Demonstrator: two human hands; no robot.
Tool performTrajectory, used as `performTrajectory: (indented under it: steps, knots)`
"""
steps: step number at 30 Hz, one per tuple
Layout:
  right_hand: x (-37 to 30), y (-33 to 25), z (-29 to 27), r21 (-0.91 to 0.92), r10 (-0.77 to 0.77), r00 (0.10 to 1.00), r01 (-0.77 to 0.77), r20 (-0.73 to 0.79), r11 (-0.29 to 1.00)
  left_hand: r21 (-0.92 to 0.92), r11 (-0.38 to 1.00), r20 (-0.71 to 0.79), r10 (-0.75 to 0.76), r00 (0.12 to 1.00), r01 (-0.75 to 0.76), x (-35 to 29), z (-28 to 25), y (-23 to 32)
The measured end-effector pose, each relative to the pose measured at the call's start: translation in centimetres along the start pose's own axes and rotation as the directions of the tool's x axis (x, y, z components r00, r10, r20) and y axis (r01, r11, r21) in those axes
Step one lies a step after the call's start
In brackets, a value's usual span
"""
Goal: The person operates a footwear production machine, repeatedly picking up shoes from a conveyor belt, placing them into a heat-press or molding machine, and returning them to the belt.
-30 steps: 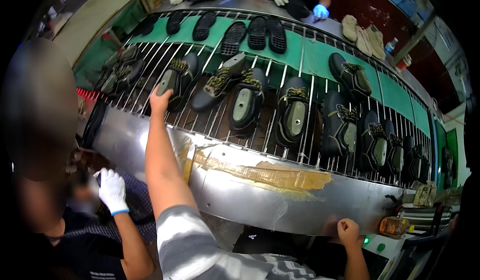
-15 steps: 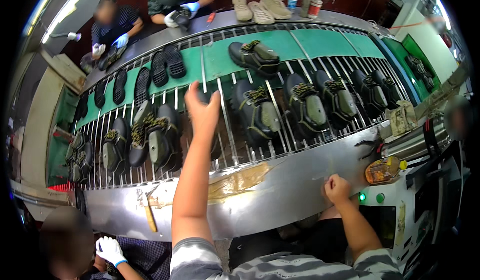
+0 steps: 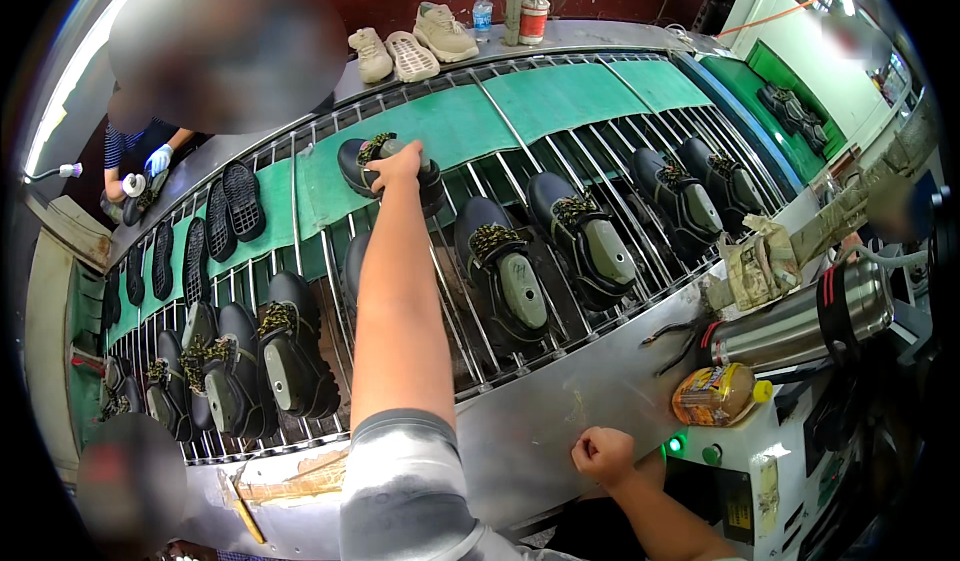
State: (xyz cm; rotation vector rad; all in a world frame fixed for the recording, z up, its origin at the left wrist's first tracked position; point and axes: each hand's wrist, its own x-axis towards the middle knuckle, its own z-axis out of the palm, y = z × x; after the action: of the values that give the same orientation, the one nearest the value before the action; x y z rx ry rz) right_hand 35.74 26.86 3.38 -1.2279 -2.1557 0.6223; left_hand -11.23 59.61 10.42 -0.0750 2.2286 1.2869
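My left arm reaches across the rack of metal rods [image 3: 450, 291]. Its hand [image 3: 400, 166] is closed around the heel end of a dark shoe [image 3: 354, 164] with yellow-and-black laces, which lies at the green mat [image 3: 440, 121]. The palm side and part of the shoe are hidden by the hand. Close to my body, my right hand [image 3: 603, 455] is a loose fist by the front edge of the metal counter [image 3: 520, 441], with nothing showing in it. Between the arms, on the rods, rests a similar shoe [image 3: 500, 271]; another is partly covered by my left forearm.
More laced shoes [image 3: 290, 351] line the rack on both sides. Black soles [image 3: 243, 201] lie at the far left, beige shoes [image 3: 445, 33] on the far ledge. A steel flask [image 3: 780, 326] and an amber bottle [image 3: 715, 396] stand right; a wooden-handled tool [image 3: 245, 516] lies left. A gloved co-worker sits far left.
My left hand has gone from spread and empty above the rack to gripping the shoe at the mat. My right hand stays closed by the counter edge. The whole view has shifted.
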Motion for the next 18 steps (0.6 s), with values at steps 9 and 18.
performTrajectory:
  steps: [9,18]
  knots:
    - [0.0,-0.6,-0.1,-0.131,-0.025,1.0,0.024,-0.006,0.991,-0.542,0.836,0.387,0.339,0.857,-0.086,-3.9,-3.7,-6.2]
    - [0.0,-1.5,0.1,-0.123,-0.092,0.988,0.077,-0.121,0.989,-0.414,0.91,0.463,0.198,0.864,0.013,-10.7,-2.0,-5.3]
